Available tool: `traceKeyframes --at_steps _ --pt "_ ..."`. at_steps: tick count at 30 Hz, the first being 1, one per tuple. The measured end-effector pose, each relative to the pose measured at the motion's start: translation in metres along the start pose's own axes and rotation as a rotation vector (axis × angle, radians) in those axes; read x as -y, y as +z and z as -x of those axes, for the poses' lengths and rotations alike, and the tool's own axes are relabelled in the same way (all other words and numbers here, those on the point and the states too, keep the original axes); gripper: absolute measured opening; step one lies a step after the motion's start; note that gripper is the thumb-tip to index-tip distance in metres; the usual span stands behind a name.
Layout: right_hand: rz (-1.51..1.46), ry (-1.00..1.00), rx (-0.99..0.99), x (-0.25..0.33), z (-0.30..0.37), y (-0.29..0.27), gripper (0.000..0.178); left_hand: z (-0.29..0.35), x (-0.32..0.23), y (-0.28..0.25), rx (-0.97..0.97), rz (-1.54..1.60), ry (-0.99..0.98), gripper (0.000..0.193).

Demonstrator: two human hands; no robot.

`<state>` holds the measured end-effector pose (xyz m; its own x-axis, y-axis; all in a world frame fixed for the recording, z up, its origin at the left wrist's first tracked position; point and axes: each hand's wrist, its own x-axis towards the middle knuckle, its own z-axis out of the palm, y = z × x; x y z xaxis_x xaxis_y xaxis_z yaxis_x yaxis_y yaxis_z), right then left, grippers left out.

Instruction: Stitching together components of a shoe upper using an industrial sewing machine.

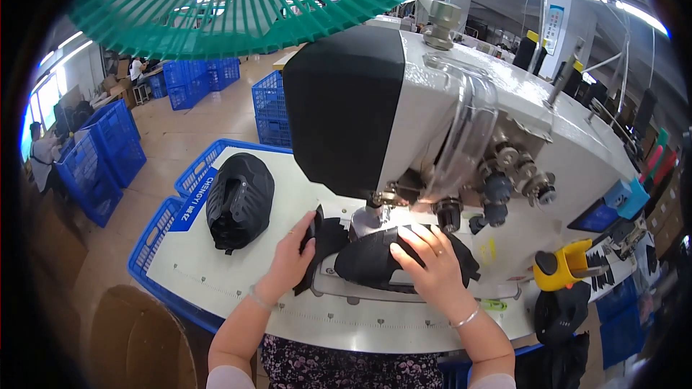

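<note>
Black shoe upper (367, 263) is positioned on the pale worktop (238, 274), beneath the head of the sewing machine (346, 101). It is pressed from above by the right hand (429, 263), its grip loosely spread, nothing clasped. A black flap (330, 239) is pinched at its edge by the left hand (290, 256), its grip nearly closed. Another black upper (241, 198) is seen farther left.
</note>
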<state>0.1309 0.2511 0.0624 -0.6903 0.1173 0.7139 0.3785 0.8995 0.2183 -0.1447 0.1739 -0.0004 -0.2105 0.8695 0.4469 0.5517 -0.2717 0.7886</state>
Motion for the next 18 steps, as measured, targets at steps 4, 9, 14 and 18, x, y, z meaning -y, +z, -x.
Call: traceKeyframes --at_steps 4,9,14,18 --pt "-0.083 0.044 0.075 -0.001 0.001 -0.006 0.040 -0.006 -0.075 -0.021 0.095 0.045 0.145 0.048" --pt "-0.127 0.085 0.136 0.001 -0.004 -0.010 0.042 -0.009 -0.106 -0.004 0.130 -0.367 0.476 0.051" --pt "-0.167 0.116 0.100 0.003 -0.006 -0.008 0.037 -0.009 -0.113 -0.002 0.108 -0.513 0.527 0.051" --pt "-0.156 0.134 0.095 0.005 -0.005 -0.008 0.036 -0.010 -0.116 -0.001 0.123 -0.553 0.567 0.050"
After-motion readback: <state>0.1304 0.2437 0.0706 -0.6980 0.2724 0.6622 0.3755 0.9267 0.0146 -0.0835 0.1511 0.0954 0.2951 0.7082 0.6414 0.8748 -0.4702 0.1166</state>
